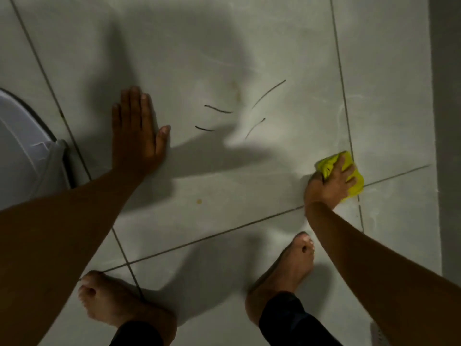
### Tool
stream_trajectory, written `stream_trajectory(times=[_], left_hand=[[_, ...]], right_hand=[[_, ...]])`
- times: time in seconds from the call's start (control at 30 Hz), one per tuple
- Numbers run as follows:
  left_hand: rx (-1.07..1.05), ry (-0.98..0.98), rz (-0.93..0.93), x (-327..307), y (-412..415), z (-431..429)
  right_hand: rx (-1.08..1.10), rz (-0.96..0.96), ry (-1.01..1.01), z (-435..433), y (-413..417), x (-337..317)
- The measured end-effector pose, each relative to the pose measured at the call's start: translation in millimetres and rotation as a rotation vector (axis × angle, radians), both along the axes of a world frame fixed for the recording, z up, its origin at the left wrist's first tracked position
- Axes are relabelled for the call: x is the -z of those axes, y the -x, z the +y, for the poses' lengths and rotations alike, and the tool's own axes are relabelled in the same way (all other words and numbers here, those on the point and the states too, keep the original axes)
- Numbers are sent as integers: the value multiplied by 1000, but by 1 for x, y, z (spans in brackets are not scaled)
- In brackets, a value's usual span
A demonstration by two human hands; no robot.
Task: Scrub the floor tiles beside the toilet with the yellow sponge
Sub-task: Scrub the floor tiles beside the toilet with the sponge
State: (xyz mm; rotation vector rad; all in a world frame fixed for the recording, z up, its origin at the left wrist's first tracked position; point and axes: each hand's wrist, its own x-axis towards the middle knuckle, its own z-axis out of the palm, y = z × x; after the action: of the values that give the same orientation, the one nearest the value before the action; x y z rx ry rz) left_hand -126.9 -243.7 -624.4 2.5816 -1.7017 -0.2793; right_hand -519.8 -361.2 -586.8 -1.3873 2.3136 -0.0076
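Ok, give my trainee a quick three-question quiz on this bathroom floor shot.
1. True or false: the left hand rests flat on the tile, holding nothing.
2. Which hand presses the sponge down? A) left B) right C) both
3. Fill in: the sponge sits over the crossing of two grout ____.

Key: 1 true. 2 B. 3 lines; the dark streaks lie between the two hands, and the toilet is at the left edge.
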Motion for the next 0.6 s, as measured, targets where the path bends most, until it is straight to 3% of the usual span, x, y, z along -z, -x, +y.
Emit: stream_trajectory(times=[0.03,0.13,0.17,0.23,0.33,0.37,0.5,0.53,0.6], left_hand=[[-3,9,-11,2,0,1],[-3,16,-15,4,0,1],[-4,10,-16,4,1,1],[-15,3,-22,1,0,-1],[-19,29,-27,3,2,0],[-22,40,-32,6,2,0],[-24,43,-54,10,1,1],[-27,43,-50,9,0,1],[-38,34,-42,7,0,1]], right_hand=[[-124,26,11,-5,-19,2],[-808,-67,22,12,-10,-2],[-896,-115,0,14,7,-6],[-717,-121,20,-11,17,-10],[-128,-43,37,-75,-40,-2],[-154,-23,48,-87,-61,-1],[-896,-135,35,-57,-65,-5],[-932,-157,2,-51,-51,-10],[-709,-172,28,-62,-48,-12]])
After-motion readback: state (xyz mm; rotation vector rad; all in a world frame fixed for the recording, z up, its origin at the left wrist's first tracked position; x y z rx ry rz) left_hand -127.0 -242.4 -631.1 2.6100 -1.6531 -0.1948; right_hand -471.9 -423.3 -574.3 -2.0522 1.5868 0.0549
